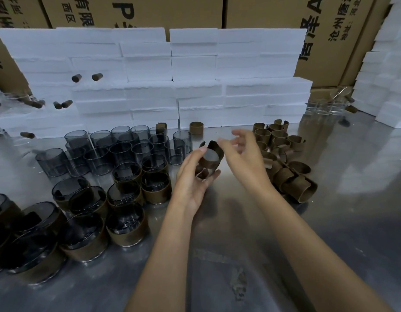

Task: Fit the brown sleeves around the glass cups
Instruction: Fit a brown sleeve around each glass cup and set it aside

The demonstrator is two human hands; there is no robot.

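Hands: left (193, 176) grips one brown sleeve (211, 159); right (242, 154) hovers, fingers relaxed.

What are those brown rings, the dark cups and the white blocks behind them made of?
The brown sleeves look like matte leather or stiff paper, curling open. The bare cups look like smoky glass, see-through with glinting rims. The white blocks look like foam, with rough edges.

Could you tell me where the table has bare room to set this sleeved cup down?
Bare metal table lies under the forearms, between sleeved cups and loose sleeves. Far right is bare too. Unsleeved cups crowd the far left.
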